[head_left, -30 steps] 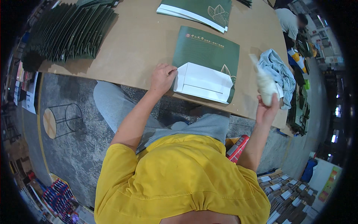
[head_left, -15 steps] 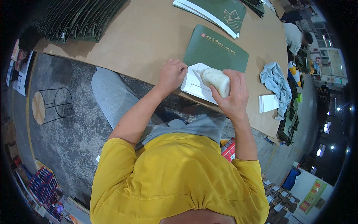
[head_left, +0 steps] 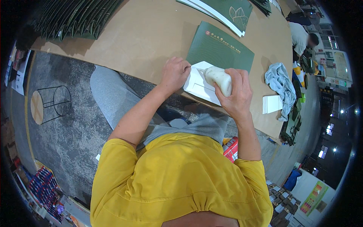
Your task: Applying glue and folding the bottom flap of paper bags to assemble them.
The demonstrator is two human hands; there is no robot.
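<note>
My right hand is wrapped round a soft white squeeze bottle, tilted so its narrow end points left. The bottle is over the white flap at the near end of a flat green printed paper piece. Whether its tip touches the flap is hard to see. At the flap's left corner, my left hand is closed, thumb and forefinger pinching the edge. The flap lies along the table's near edge.
Folded dark green paper bags stand at the far left of the brown table. More green sheets lie beyond the work. At right are a light blue cloth and white cards. A stool stands on the floor; a person is far right.
The bottle's narrow end has shifted slightly right, and its body looks more squeezed in my right hand. My left hand keeps its pinch on the flap corner. The whole view has shifted a little.
</note>
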